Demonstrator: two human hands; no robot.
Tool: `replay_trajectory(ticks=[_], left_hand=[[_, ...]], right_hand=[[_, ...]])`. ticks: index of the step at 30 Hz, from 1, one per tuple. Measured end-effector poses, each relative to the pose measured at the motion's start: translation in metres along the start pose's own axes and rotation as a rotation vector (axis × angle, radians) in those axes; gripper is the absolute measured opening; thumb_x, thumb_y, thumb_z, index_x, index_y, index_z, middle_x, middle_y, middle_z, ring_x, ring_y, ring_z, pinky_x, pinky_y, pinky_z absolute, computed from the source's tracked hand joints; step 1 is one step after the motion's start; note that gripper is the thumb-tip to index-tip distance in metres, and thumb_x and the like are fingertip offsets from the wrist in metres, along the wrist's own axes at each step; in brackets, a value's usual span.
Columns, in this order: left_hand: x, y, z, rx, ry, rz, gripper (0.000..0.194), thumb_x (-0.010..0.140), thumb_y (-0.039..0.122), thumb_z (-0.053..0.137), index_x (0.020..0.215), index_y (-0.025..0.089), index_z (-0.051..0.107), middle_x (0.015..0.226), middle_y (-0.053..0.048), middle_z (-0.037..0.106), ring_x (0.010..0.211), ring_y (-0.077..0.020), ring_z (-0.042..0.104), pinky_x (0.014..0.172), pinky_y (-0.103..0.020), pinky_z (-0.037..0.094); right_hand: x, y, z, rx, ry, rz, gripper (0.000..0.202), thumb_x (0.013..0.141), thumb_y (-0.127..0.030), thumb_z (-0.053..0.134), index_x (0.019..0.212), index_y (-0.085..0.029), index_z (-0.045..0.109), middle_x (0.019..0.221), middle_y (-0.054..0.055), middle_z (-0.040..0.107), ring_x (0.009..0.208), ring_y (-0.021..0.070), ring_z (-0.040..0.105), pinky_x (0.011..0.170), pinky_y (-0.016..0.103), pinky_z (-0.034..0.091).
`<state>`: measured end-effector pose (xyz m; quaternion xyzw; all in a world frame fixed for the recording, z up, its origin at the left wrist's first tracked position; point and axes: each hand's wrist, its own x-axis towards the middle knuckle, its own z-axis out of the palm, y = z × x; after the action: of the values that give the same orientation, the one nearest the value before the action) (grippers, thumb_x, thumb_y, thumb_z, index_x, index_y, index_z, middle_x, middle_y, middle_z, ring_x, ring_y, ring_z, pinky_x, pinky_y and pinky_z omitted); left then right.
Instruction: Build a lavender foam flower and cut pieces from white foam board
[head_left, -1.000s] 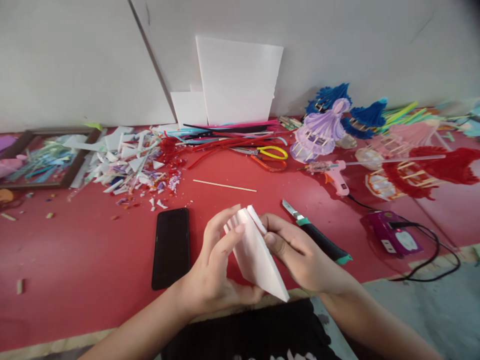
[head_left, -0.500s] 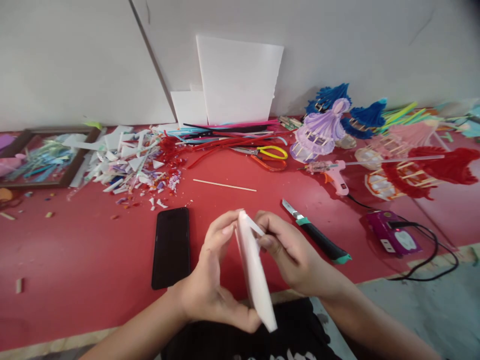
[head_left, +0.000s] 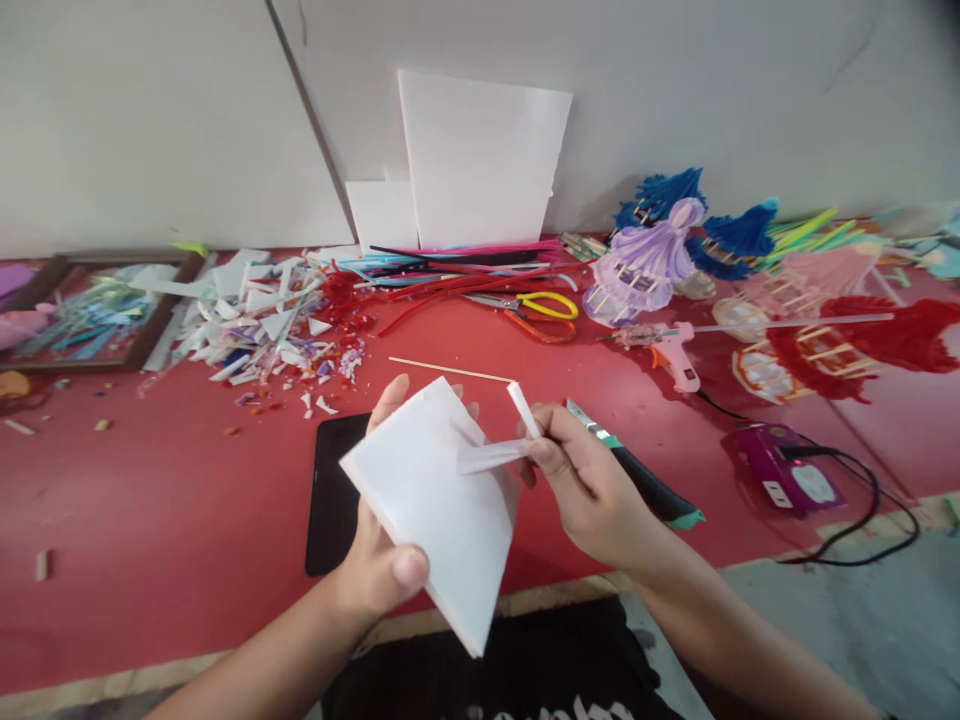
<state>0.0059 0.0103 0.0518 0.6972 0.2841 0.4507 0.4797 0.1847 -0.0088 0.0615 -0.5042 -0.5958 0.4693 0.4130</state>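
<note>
My left hand point(head_left: 382, 560) supports a white foam board piece point(head_left: 435, 490) from beneath, its thumb over the near left edge and its fingertips showing past the far edge. In my right hand point(head_left: 585, 480), thumb and fingers pinch a thin white strip point(head_left: 523, 408). One end of the strip sticks up above the fingers, while a pale, paper-like band point(head_left: 491, 457) runs from them across to the board's face. Just past the right hand lies a utility knife point(head_left: 637, 475) with a black and green handle. A black phone point(head_left: 330, 490) is partly hidden behind the left hand.
A thin wooden stick point(head_left: 450, 369) lies beyond the hands. Farther back are scissors point(head_left: 547, 305), pipe cleaners point(head_left: 465, 265) and white scraps point(head_left: 255, 300). On the right are a glue gun point(head_left: 671, 355), a purple power box point(head_left: 787, 470) with cable, and several small umbrella-like crafts point(head_left: 645, 265).
The board has turned from edge-on to show its broad face, tilted toward me. My right hand has drawn slightly to the right with the strip, and my left thumb has shifted left.
</note>
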Motion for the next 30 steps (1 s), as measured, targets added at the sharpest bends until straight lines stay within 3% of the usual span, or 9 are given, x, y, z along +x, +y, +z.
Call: replay_trajectory(ticks=[4,9,14,17,20,23,26,30], left_hand=[[0.0,0.0,-0.004,-0.405,0.127,-0.245,0.079,0.077,0.068,0.042,0.139,0.021,0.035,0.104,-0.014,0.068,0.099,-0.0362,0.065,0.077,-0.049,0.057],[0.005,-0.002,-0.01,-0.621,0.26,-0.324,0.064,0.08,0.061,0.039,0.13,0.023,0.047,0.087,-0.009,0.071,0.098,-0.0339,0.066,0.08,-0.051,0.056],[0.007,-0.009,-0.017,-0.799,0.442,-0.443,0.056,0.082,0.059,0.035,0.122,0.023,0.054,0.103,-0.009,0.069,0.103,-0.0338,0.063,0.081,-0.051,0.056],[0.008,-0.011,-0.019,-0.822,0.496,-0.436,0.053,0.081,0.058,0.037,0.116,0.024,0.056,0.108,-0.007,0.069,0.101,-0.0347,0.064,0.078,-0.048,0.056],[0.005,-0.013,-0.02,-0.773,0.47,-0.405,0.051,0.082,0.057,0.034,0.116,0.026,0.056,0.106,-0.005,0.069,0.099,-0.0335,0.065,0.076,-0.047,0.057],[0.0,-0.014,-0.02,-0.812,0.413,-0.409,0.05,0.084,0.056,0.031,0.12,0.028,0.053,0.106,-0.003,0.069,0.099,-0.0306,0.066,0.078,-0.047,0.057],[-0.007,-0.012,-0.018,-0.945,0.282,-0.409,0.054,0.082,0.057,0.038,0.125,0.029,0.05,0.111,-0.005,0.068,0.099,-0.0312,0.066,0.082,-0.049,0.055],[-0.015,-0.006,-0.012,-1.009,0.074,-0.5,0.07,0.075,0.061,0.05,0.136,0.026,0.04,0.119,-0.009,0.064,0.111,-0.0353,0.059,0.091,-0.051,0.048]], right_hand=[[-0.001,0.004,-0.002,-0.006,0.038,0.014,0.025,0.099,-0.037,0.034,0.081,-0.022,0.042,0.072,0.0,0.049,0.066,0.0141,0.048,0.064,0.029,0.039],[-0.003,0.008,-0.005,0.06,0.083,0.043,0.023,0.098,-0.037,0.037,0.084,-0.021,0.046,0.077,0.002,0.055,0.069,0.0147,0.05,0.065,0.029,0.041],[-0.002,0.016,-0.007,0.46,0.181,-0.003,0.013,0.094,-0.033,0.046,0.089,-0.023,0.054,0.09,0.002,0.049,0.091,0.0173,0.055,0.083,0.035,0.048],[0.0,0.02,-0.013,0.693,0.257,-0.021,0.009,0.092,-0.028,0.051,0.088,-0.025,0.059,0.094,0.0,0.048,0.1,0.0175,0.057,0.093,0.037,0.049],[0.003,0.023,-0.028,0.788,0.408,0.007,0.009,0.09,-0.028,0.055,0.09,-0.027,0.064,0.1,0.0,0.053,0.101,0.0153,0.059,0.093,0.032,0.051],[0.01,0.019,-0.042,0.81,0.488,0.049,0.003,0.084,-0.028,0.063,0.085,-0.027,0.066,0.098,0.0,0.059,0.087,0.0109,0.059,0.069,0.022,0.054],[0.018,0.009,-0.043,0.794,0.47,0.096,0.01,0.072,-0.021,0.07,0.072,-0.025,0.061,0.088,-0.001,0.06,0.057,0.0063,0.047,0.039,0.018,0.035],[0.023,-0.002,-0.028,0.722,0.374,0.135,0.017,0.061,-0.009,0.062,0.068,-0.024,0.057,0.065,-0.004,0.057,0.042,0.0047,0.032,0.036,0.02,0.021]])
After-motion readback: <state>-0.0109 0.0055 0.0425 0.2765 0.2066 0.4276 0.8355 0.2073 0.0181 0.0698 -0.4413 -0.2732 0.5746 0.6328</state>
